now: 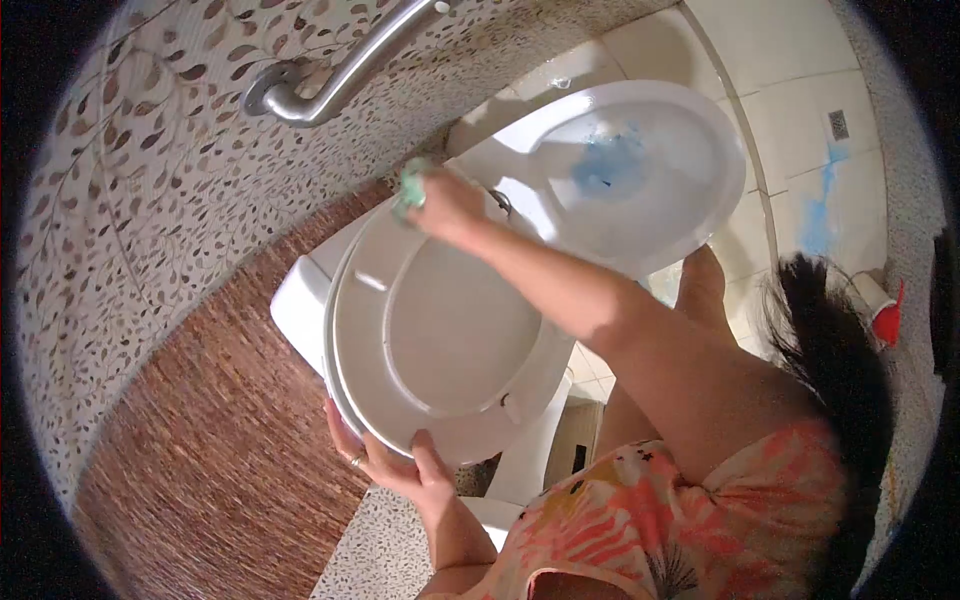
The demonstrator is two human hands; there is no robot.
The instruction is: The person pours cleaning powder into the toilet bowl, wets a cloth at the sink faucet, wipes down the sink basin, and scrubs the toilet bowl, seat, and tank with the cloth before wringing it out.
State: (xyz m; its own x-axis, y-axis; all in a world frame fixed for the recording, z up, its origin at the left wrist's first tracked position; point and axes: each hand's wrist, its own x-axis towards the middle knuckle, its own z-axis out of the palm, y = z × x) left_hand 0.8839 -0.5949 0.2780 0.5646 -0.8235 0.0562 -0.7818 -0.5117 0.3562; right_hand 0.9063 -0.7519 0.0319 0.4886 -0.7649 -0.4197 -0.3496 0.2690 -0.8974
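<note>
My left hand (pixel 398 472) grips the lower edge of the raised toilet seat (pixel 365 345), thumb on the front face and fingers round the outer edge. A ring shows on one finger. The lid sits right behind the seat. My right hand (pixel 447 205) is closed round a green scrubbing pad (pixel 412 188), blurred, at the upper edge of the seat. The right forearm crosses in front of the seat. Farther up and right is the open toilet bowl (pixel 690 190), with blue liquid (pixel 605 165) inside.
A metal grab bar (pixel 350 80) is fixed to the leaf-patterned wall. The white tank (pixel 300 305) stands behind the lid. On the tiled floor are a blue spill (pixel 820 210), a drain (pixel 838 124) and a white-and-red container (pixel 880 308). My leg (pixel 700 285) is beside the bowl.
</note>
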